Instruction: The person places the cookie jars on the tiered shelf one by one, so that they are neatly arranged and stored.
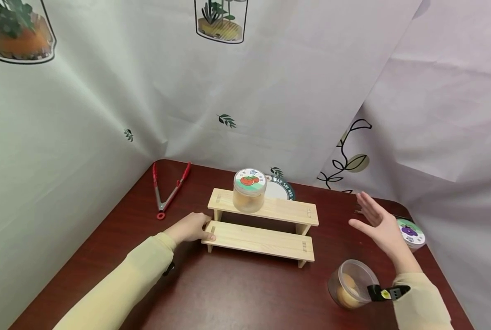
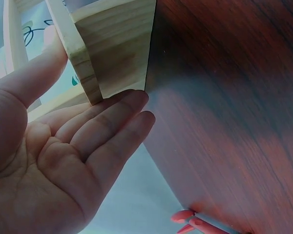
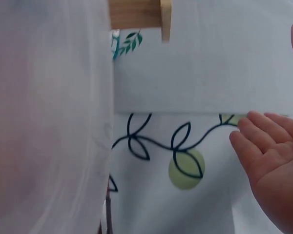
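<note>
A two-tier wooden rack point(image 1: 257, 238) stands mid-table. My left hand point(image 1: 192, 228) holds its left end, the thumb point(image 2: 44, 66) on one side of the wood and the extended fingers point(image 2: 115, 124) along the other. On the upper tier sits a clear jar point(image 1: 248, 195) with a tomato-printed lid. My right hand point(image 1: 380, 225) is raised to the right of the rack, fingers spread and palm bare. Below it stands an uncovered clear jar point(image 1: 339, 289) holding round yellowish things; a clear jar wall point(image 3: 49, 126) fills the left of the right wrist view.
Red-handled tongs point(image 1: 165, 201) lie spread at the back left. Behind the rack is a round white plate point(image 1: 279, 189) with a dark lettered rim. A jar with a purple-printed lid point(image 1: 411, 233) stands at the right edge, partly behind the right hand. Patterned cloth point(image 1: 270, 91) hangs around the table.
</note>
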